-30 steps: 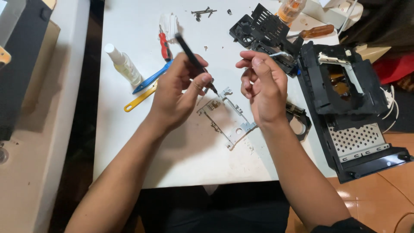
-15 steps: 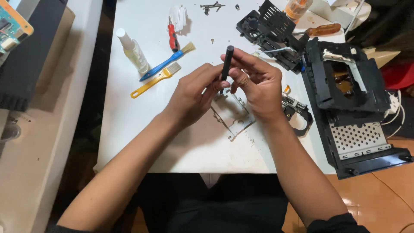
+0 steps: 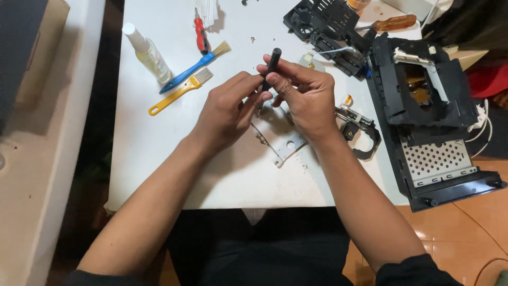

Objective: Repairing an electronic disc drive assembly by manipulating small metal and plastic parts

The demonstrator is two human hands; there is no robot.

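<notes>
Head view: both hands, left (image 3: 227,114) and right (image 3: 307,100), fingers pinched around black screwdriver (image 3: 271,66), seemingly above metal bracket (image 3: 283,140).

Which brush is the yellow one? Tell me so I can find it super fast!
Look at the white table, up to the left of the person's left hand. Two brushes lie side by side there, slanting. The yellow brush is the nearer one, with pale bristles; the blue brush lies just beyond it.

Both hands (image 3: 270,103) around an upright black screwdriver (image 3: 272,66) above a metal bracket (image 3: 283,143).
</notes>
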